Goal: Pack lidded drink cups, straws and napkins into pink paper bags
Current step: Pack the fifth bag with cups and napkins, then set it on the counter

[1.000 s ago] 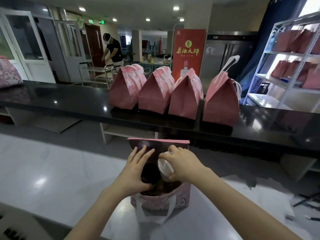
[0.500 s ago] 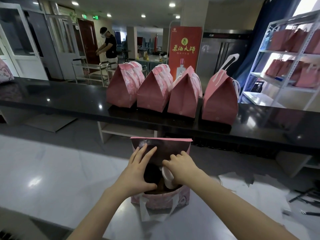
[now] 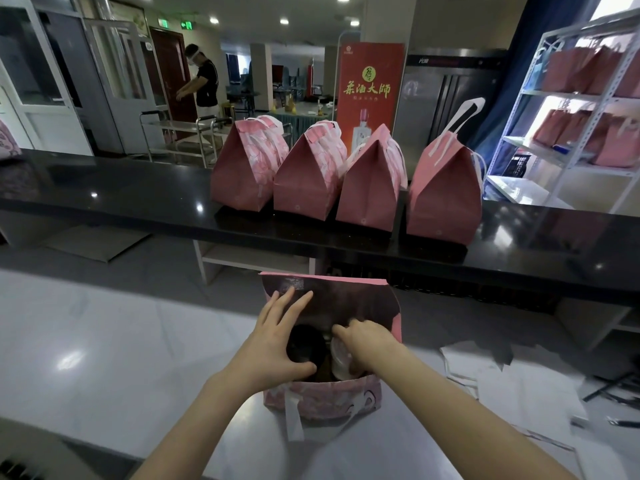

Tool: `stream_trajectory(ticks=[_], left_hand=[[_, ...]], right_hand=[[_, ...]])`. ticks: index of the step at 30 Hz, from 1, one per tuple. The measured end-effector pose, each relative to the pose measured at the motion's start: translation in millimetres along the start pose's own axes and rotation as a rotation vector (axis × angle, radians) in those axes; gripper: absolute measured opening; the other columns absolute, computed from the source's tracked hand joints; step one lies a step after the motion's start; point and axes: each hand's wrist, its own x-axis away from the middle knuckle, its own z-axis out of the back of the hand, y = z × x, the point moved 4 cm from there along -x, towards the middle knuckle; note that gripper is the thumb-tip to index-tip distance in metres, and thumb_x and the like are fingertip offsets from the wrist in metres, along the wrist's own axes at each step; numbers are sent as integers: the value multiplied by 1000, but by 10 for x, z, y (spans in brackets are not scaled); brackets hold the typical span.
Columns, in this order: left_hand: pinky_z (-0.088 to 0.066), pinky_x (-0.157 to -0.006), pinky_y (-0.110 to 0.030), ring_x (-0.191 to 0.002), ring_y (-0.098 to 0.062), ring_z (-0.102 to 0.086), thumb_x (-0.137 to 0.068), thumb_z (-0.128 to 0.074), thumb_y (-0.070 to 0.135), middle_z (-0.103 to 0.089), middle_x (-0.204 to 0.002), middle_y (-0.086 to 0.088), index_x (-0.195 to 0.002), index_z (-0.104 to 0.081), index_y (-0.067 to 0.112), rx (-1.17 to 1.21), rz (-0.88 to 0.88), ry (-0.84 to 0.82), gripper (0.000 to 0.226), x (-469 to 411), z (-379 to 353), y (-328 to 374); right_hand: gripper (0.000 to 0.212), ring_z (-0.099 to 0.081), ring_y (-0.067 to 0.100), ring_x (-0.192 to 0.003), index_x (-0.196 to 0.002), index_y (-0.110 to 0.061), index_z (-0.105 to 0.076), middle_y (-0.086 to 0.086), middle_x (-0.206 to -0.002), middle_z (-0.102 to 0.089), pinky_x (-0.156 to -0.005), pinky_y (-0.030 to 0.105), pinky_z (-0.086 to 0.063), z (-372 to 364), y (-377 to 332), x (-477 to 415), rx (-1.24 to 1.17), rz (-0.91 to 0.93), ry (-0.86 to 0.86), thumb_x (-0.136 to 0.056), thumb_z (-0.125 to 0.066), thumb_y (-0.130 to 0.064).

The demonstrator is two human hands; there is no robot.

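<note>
The fingers (image 3: 346,330) of the right hand (image 3: 369,342) are curling down over a pale-lidded drink cup (image 3: 341,358), gripping it from above as it is sitting low inside the open pink paper bag (image 3: 322,396). The left hand (image 3: 273,344) is lying spread, its fingers straight and released against the bag's left inner wall, with the thumb hooking the near rim, apparently propping the mouth wide. The step in hand looks like seating the second cup: a dark-lidded cup (image 3: 306,344) is already standing in the bag's left half, just beside the pale one. The gripped cup is pointing lid-up, its long axis running close to vertical, leaning slightly. The bag is standing upright on the white tabletop (image 3: 104,341), mouth upward, handles drooping over its near wall. Next, the right hand would probably need to let go once the cup is resting flat, then be fetching straws and napkins; whether those are among the pale sheets right of the bag, I cannot tell.
</note>
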Motion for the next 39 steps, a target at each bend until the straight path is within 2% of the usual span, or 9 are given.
stream_trajectory(ticks=[5,11,15,19,22,25,27,31,39], left_hand=[[-9,-112,-31,-137,8,26,-68,-63,63,8,-154,31,-140,-4,64,3,1,16,93,0,-25,-81],[-7,-112,-31,-141,5,23,-54,-69,80,-3,-155,30,-107,-57,53,70,-63,-43,61,120,34,-181],[-11,-113,-31,-143,2,18,-57,-74,71,-13,-155,24,-84,-64,43,64,-115,-1,40,157,87,-206],[-21,-118,-41,-147,-5,1,-66,-76,59,-33,-151,15,-75,-57,43,65,-107,75,26,97,109,-126],[-31,-113,-48,-146,-14,-17,-69,-82,44,-49,-142,5,-77,-63,32,59,-109,188,24,43,132,-109],[-34,-112,-49,-143,-19,-26,-68,-84,40,-56,-134,3,-73,-67,25,20,-71,264,23,1,133,-91],[-36,-108,-54,-139,-23,-34,-67,-86,37,-61,-127,0,-69,-67,23,-10,-54,300,23,-7,129,-87],[-33,-106,-63,-129,-29,-48,-60,-90,32,-67,-110,-1,-62,-63,23,-27,-34,372,28,5,105,-118],[-23,-110,-58,-120,-30,-54,-77,-51,60,-68,-105,-1,-82,-73,23,-86,-41,414,44,32,15,89]], right_hand=[[62,-53,40,-114,-139,-17,-35,18,-126,-51,-92,47,-49,-87,-12,-118,-35,4,-1,-84,-64,-18],[59,-55,36,-111,-138,-22,-38,14,-126,-51,-87,46,-51,-49,75,-44,-41,3,44,-85,-63,-18],[60,-53,30,-115,-141,-28,-33,6,-136,-45,-86,42,-50,156,112,228,-162,-9,151,-88,-61,-37],[44,-57,15,-106,-125,-31,-53,-8,-121,-56,-89,34,-49,442,101,648,-308,39,307,-92,-41,-57],[51,-54,10,-109,-123,-39,-52,-13,-111,-62,-110,39,-32,440,92,912,-233,62,328,-87,-32,-69],[45,-42,10,-122,-132,-38,-41,-12,-120,-57,-117,51,-10,296,191,937,-83,-28,314,-89,-52,-46],[42,-47,16,-117,-128,-30,-45,-8,-117,-57,-113,45,-23,241,211,856,-59,-88,386,-89,-56,-21],[36,-61,20,-79,-97,-20,-64,-4,-83,-65,-78,32,-51,264,170,649,-44,-142,641,-68,-76,-4],[36,-63,24,-97,-102,-16,-67,3,-97,-67,-103,43,-44,313,383,484,-12,-151,775,-69,-78,-4]])
